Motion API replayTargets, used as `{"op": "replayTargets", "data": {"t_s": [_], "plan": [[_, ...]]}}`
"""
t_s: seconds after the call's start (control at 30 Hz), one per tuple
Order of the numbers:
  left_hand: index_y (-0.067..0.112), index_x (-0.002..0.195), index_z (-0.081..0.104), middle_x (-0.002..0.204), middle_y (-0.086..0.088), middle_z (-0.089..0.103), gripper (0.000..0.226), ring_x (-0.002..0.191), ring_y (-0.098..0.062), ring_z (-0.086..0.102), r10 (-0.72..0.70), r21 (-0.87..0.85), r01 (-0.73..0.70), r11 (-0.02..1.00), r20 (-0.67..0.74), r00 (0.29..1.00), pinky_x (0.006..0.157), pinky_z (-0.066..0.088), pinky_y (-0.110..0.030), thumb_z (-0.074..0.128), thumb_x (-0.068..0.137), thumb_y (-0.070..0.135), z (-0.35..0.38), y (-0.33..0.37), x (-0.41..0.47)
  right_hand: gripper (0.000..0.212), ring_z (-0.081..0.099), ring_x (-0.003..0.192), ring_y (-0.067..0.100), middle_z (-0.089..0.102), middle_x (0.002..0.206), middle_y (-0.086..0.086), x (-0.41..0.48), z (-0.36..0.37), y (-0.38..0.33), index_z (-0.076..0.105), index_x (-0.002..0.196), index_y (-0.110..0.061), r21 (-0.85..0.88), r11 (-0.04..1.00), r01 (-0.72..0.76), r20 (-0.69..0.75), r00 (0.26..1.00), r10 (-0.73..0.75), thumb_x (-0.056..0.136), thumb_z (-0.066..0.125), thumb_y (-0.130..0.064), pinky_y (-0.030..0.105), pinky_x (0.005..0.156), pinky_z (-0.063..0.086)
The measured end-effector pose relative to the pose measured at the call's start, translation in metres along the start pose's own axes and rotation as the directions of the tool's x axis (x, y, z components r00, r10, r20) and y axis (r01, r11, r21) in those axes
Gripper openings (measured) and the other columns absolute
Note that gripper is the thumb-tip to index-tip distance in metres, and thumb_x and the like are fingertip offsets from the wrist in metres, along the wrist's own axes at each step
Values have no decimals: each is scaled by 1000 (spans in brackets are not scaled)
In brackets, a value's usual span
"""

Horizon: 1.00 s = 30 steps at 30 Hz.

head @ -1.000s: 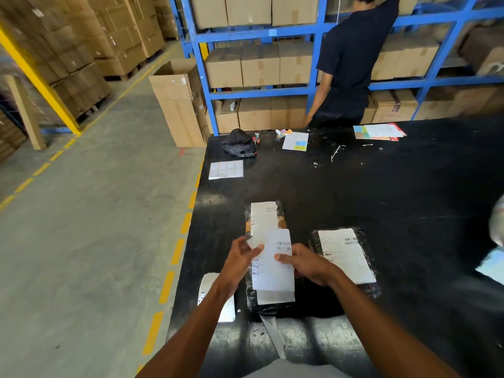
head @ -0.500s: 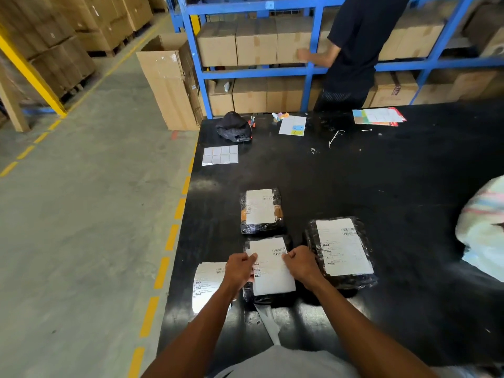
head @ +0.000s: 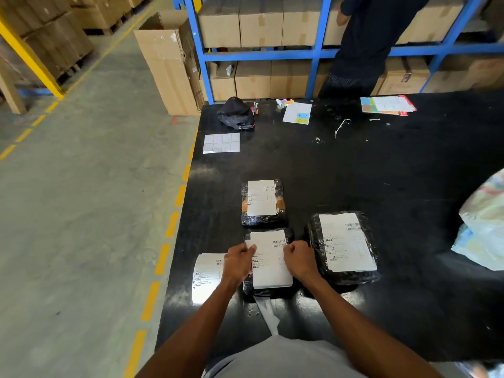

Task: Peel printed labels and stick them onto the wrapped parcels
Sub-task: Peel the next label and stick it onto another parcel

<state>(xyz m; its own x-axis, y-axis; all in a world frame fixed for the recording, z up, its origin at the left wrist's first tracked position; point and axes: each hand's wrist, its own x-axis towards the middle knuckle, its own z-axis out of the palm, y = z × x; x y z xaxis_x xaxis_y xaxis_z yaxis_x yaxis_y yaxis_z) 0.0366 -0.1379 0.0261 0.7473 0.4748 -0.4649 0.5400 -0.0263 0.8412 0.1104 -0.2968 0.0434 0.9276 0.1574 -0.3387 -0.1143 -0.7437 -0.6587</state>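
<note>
Both hands rest on a white label (head: 270,259) lying on a small black-wrapped parcel (head: 268,289) at the near edge of a black table (head: 381,173). The label is a tall rectangle with a barcode near its top right and small printed lines down its left side. The left hand (head: 237,264) is curled, fingertips pressing the label's left edge. The right hand (head: 300,261) is also curled, knuckles up, pressing the right edge. Two more labelled parcels lie just beyond (head: 263,201) and to the right (head: 345,246). A loose label sheet (head: 206,276) lies left.
</note>
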Motion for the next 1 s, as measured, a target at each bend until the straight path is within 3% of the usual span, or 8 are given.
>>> {"op": "replayTargets", "data": {"t_s": [0.17, 0.37, 0.5, 0.63, 0.73, 0.83, 0.9, 1.0], "plan": [[14, 76, 71, 72, -4, 74, 28, 53, -11, 60, -12, 41, 13, 999, -26, 1000, 51, 46, -25, 60, 99, 28, 2, 0, 4, 49, 57, 67, 27, 57, 64, 12, 3, 4, -2, 39, 52, -16, -2, 999, -41, -7, 999, 41, 98, 54, -20, 30, 61, 38], [6, 82, 71, 70, -3, 72, 30, 49, -6, 57, -16, 48, 18, 999, -38, 999, 49, 43, -21, 60, 99, 29, 3, -4, 7, 40, 69, 87, 39, 72, 89, 24, 0, 5, -8, 44, 60, -14, -9, 994, -109, -27, 994, 109, 98, 52, -23, 32, 64, 39], [7, 83, 73, 66, 0, 70, 29, 46, -5, 56, -26, 71, 30, 997, -46, 999, 46, 42, -19, 60, 98, 28, 3, -2, 9, 28, 69, 90, 39, 72, 91, 21, 1, 6, -10, 59, 73, -7, -20, 991, -131, -11, 991, 131, 95, 54, -24, 31, 65, 40], [10, 87, 74, 78, -3, 77, 26, 55, -12, 66, -45, 88, 49, 995, -52, 998, 49, 48, -22, 60, 97, 29, 3, -2, 9, 31, 70, 81, 36, 63, 74, 13, 4, 7, -8, 52, 66, -10, -44, 990, -134, 4, 991, 134, 94, 54, -23, 31, 61, 42], [11, 90, 75, 83, -1, 78, 24, 66, -15, 73, -37, 93, 42, 995, -51, 998, 53, 52, -24, 60, 97, 29, 4, 0, 7, 39, 62, 72, 31, 57, 71, 11, 3, 6, -8, 39, 59, -16, -54, 992, -115, -15, 993, 114, 95, 54, -23, 31, 59, 39], [10, 89, 74, 81, -4, 77, 26, 63, -16, 70, -24, 108, 30, 994, -57, 998, 54, 53, -27, 59, 97, 29, 4, -1, 6, 41, 57, 68, 28, 55, 69, 11, 2, 4, -8, 36, 57, -17, -60, 993, -104, -7, 995, 103, 94, 54, -22, 31, 60, 40], [9, 89, 74, 81, -3, 77, 28, 69, -22, 73, -18, 115, 25, 993, -67, 998, 62, 60, -38, 59, 96, 31, 5, -3, 6, 35, 64, 75, 32, 63, 76, 15, 2, 1, -10, 42, 62, -14, -82, 992, -96, 21, 995, 98, 94, 55, -23, 31, 63, 42], [10, 89, 74, 81, -2, 77, 28, 75, -24, 75, -13, 121, 20, 992, -59, 998, 67, 61, -43, 58, 97, 31, 5, -2, 6, 20, 68, 98, 39, 70, 102, 23, 3, -7, -21, 58, 83, -7, -184, 982, -39, 71, 996, 52, 95, 53, -21, 33, 70, 45]]}}
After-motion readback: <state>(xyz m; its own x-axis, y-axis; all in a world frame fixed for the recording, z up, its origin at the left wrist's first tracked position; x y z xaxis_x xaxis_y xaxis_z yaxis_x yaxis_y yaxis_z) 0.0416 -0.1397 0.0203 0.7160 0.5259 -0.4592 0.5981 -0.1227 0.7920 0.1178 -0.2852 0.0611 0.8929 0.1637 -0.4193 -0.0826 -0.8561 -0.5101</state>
